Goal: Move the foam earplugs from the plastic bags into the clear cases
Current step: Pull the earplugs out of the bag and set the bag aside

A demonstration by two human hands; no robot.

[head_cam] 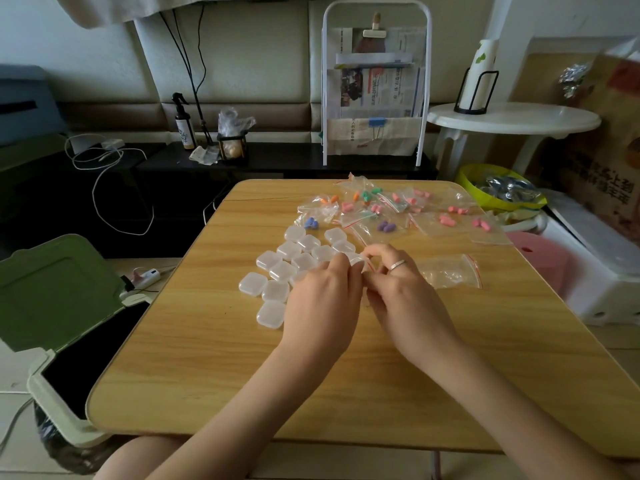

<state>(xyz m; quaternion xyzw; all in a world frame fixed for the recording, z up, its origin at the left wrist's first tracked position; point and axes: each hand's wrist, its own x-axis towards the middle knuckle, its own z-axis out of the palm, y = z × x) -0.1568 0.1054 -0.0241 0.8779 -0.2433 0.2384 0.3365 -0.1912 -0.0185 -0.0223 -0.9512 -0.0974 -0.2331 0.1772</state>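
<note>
Both hands, left hand [323,299] and right hand [403,289], pinch a small zip bag [363,263] between their fingers over the clear cases [282,271]; its contents are hidden. A sharp tug could fling earplugs off the desk [207,358]. The filled bags [381,209] lie far right.

There is a single view, from a wide-angle camera worn on the person's head, looking forward and steeply down onto a light wooden table with rounded corners [194,341]. The table fills the middle of the frame, its near edge close under the camera with both forearms reaching in from below. Beyond the table's far edge the view takes in a white metal newspaper rack [375,84]; straight lines bow toward the frame's borders.
</note>
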